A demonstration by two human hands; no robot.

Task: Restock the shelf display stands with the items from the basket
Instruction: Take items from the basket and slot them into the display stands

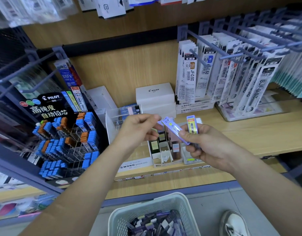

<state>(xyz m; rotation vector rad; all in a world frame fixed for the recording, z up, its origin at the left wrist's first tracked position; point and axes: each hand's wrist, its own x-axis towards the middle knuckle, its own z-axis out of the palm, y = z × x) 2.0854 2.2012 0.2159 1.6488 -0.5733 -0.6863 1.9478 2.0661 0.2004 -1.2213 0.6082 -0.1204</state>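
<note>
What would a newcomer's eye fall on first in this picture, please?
The hands at centre: the right hand grips a few slim lead cases, and the left hand pinches the end of a purple case. Left of them stands the black Pilot display of blue and orange cases; the white basket sits on the floor below.

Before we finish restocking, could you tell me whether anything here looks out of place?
Nothing looks spilled or damaged. The Pilot lead stand is patchy, though: many clear cells in its middle and lower right are empty, while others hold blue and orange cases.
</note>
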